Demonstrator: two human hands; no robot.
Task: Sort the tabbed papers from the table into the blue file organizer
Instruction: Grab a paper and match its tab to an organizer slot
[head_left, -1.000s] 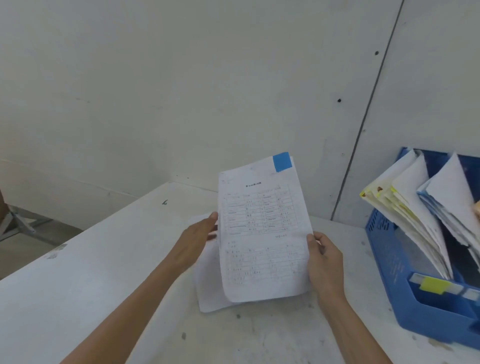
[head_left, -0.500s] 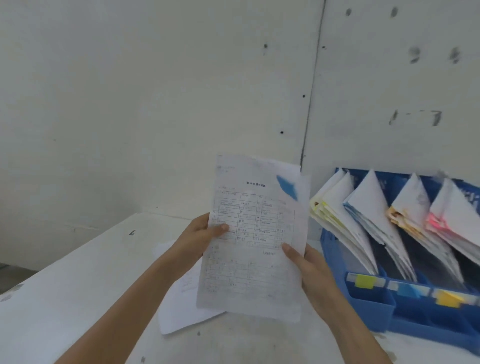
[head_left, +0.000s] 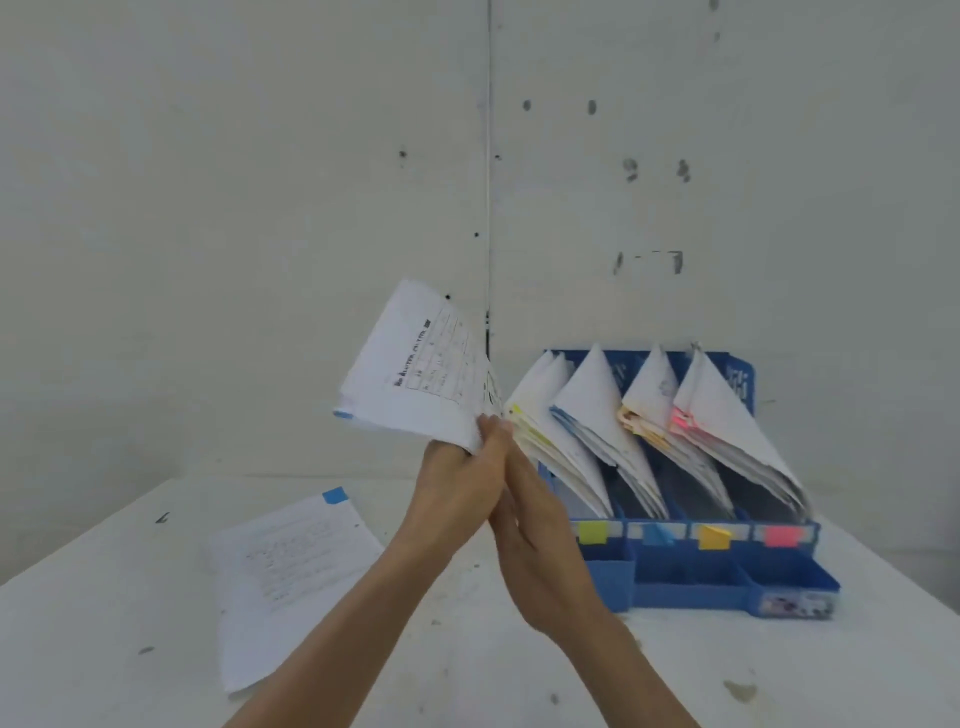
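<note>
White and scuffed, the table (head_left: 130, 623) runs back to a pale wall (head_left: 234, 208) of panels with a seam down the middle. A blue file organizer (head_left: 691, 592) stands on the right side of the table, its four slots packed with leaning papers. The left hand (head_left: 457, 488) grips the lower corner of a printed sheet (head_left: 415, 374), raised and tilted just left of the organizer. The right hand (head_left: 540, 545) lies beside the left hand, its straight fingers reaching the same corner; whether they pinch it is hidden. A second sheet (head_left: 291, 571) with a blue tab (head_left: 335, 495) lies flat on the table, left of both hands.
</note>
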